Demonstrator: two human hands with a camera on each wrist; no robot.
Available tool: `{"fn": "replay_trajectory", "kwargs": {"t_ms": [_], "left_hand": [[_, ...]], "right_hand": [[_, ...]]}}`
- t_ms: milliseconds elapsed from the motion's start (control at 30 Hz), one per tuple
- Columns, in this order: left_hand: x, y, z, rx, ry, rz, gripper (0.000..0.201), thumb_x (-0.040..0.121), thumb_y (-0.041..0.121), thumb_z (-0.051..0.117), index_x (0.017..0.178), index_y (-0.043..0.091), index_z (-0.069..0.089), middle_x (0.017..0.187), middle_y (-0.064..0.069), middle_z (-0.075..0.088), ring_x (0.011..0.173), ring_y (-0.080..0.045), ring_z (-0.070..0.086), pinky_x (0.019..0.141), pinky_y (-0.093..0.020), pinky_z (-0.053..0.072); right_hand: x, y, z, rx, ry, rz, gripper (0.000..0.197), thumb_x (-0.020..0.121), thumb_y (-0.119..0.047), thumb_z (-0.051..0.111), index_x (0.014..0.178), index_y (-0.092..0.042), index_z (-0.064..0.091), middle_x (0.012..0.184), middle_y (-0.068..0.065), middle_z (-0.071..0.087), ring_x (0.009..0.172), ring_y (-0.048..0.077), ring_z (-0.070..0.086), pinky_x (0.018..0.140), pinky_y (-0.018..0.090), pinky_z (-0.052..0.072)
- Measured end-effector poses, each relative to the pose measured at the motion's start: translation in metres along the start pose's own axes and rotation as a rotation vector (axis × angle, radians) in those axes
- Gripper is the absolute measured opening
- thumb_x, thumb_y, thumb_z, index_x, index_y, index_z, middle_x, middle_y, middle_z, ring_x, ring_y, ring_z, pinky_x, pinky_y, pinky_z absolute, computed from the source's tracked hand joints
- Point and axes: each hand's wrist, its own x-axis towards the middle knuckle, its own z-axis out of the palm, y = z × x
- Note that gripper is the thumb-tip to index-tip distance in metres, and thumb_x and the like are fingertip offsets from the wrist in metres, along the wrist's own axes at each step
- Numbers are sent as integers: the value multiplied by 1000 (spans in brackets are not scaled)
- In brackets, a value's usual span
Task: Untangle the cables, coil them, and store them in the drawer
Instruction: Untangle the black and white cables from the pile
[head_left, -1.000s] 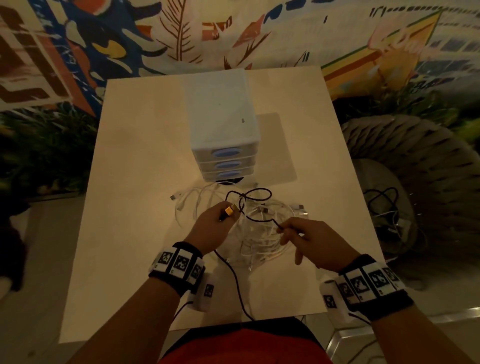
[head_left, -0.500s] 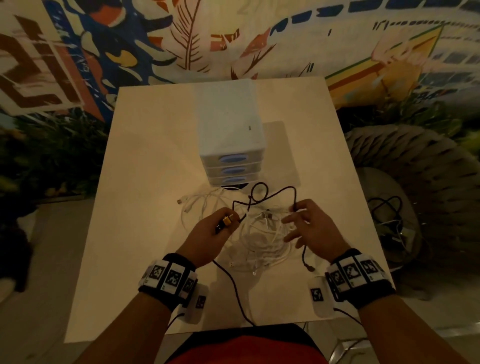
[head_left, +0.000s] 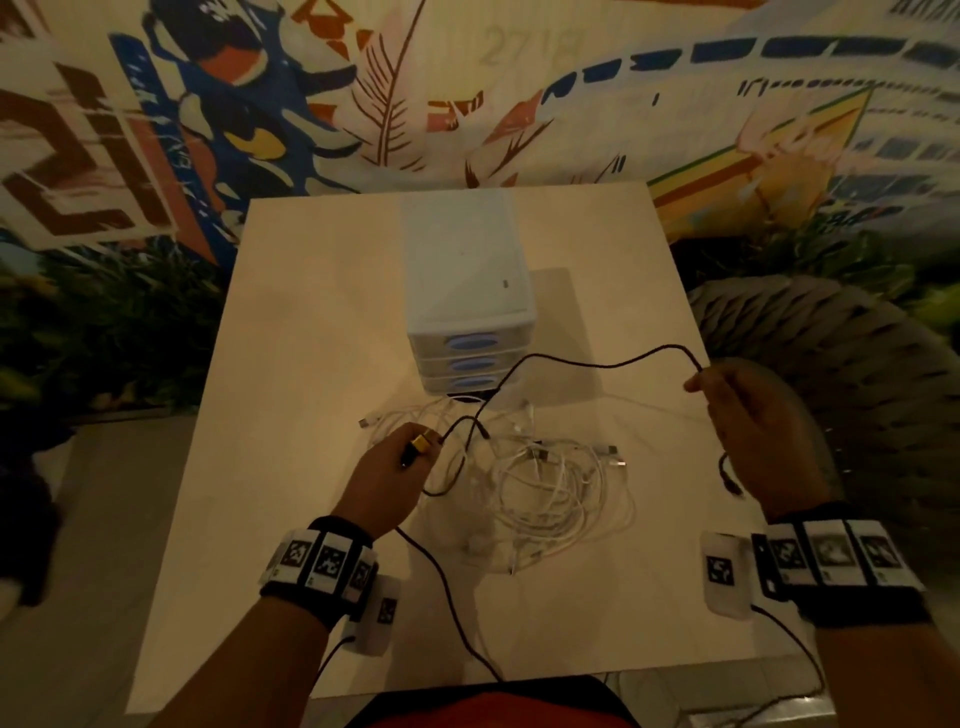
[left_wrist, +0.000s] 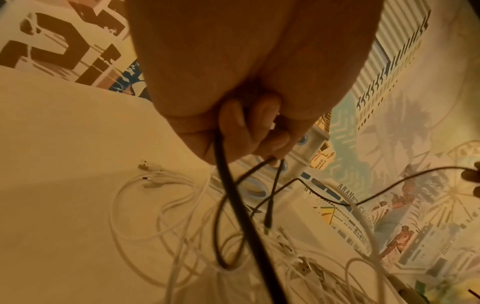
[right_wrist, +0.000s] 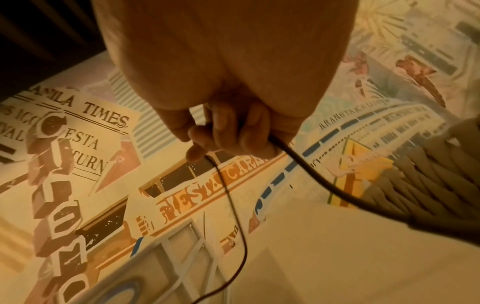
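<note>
A thin black cable (head_left: 582, 361) stretches in the air between both hands. My left hand (head_left: 387, 470) grips its gold-tipped plug end low over the table, fingers curled round the cable (left_wrist: 226, 185). My right hand (head_left: 748, 415), raised at the right, pinches the cable (right_wrist: 306, 174) farther along; its short free end hangs below that hand. Between the hands a tangle of white cables (head_left: 545, 488) lies on the table (head_left: 291, 364). A white drawer unit (head_left: 467, 312) with three blue-handled drawers, all closed, stands behind the tangle.
The table's right edge runs under my right hand, with a woven chair (head_left: 841, 374) beyond it. A painted mural wall (head_left: 467, 93) rises behind the table. A black lead (head_left: 447, 597) trails from my left hand to the near edge.
My right hand has swung up and to the right, drawing the black cable out of the white tangle into a long span. The left hand has stayed on the plug end.
</note>
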Motion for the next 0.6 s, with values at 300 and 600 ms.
{"fn": "replay_trajectory", "kwargs": {"t_ms": [300,600], "left_hand": [[-14,64,-31,-125,89,188,28,106,37,37,124,40,59,86,8,62,74,-1,59,64,-9,39],[-26,136,-20,179,53,606,35,106,46,32,129,29,52,125,12,44,104,-7,56,82,-25,49]], "right_hand": [[-7,-85,-1,-320,-174,-459,13,93,-39,64,93,-29,72,65,-7,58,61,10,57,55,18,44],[-6,-115,51,-280,-391,-679,16,97,-27,61,112,-31,64,82,-24,53,75,-4,53,68,12,41]]}}
